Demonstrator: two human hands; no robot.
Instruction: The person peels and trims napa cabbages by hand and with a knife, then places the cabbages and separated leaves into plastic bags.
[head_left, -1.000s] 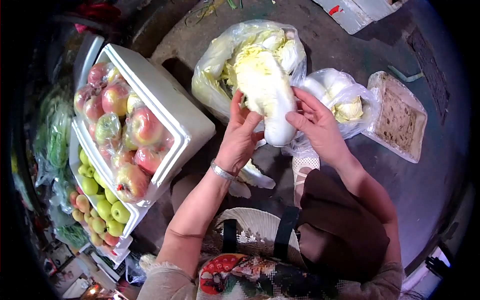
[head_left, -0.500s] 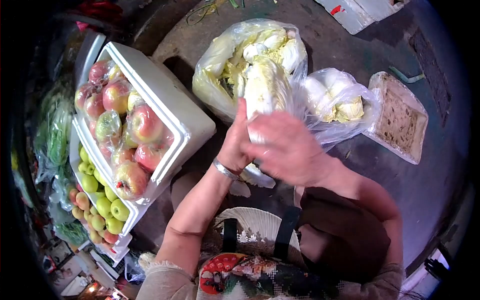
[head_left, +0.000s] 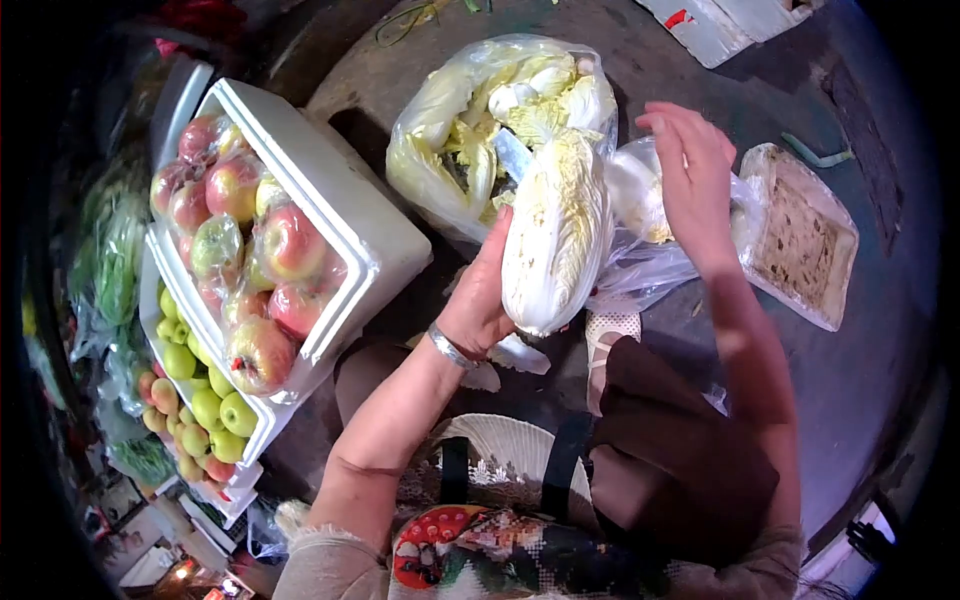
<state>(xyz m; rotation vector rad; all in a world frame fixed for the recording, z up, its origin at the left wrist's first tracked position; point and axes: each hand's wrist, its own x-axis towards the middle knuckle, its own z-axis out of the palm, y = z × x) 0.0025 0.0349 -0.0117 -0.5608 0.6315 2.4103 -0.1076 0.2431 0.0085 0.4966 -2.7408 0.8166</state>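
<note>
My left hand point(head_left: 478, 300) is wrapped round the lower left side of a napa cabbage point(head_left: 558, 235), which tilts with its white base toward me. My right hand point(head_left: 692, 180) is off the cabbage, fingers stretched out and holding nothing. It hovers over a smaller clear plastic bag point(head_left: 645, 265) of cabbage and partly hides it. Behind the held cabbage stands a large clear bag point(head_left: 425, 120) full of yellow-white leaves. A flat bluish-grey piece point(head_left: 512, 155) shows at that bag's opening; its kind is unclear. Loose white leaf pieces point(head_left: 520, 355) lie below my left hand.
At left, a white foam box point(head_left: 370, 205) holds wrapped red apples point(head_left: 290, 245). Green apples point(head_left: 208, 410) fill another box below it. A dirty foam tray point(head_left: 800, 235) lies at right on the dark floor. Leafy greens in plastic point(head_left: 108, 260) line the far left.
My right hand has left the cabbage and moved up and right over the smaller bag. The cabbage, still in my left hand, has come lower and nearer, showing its whole side.
</note>
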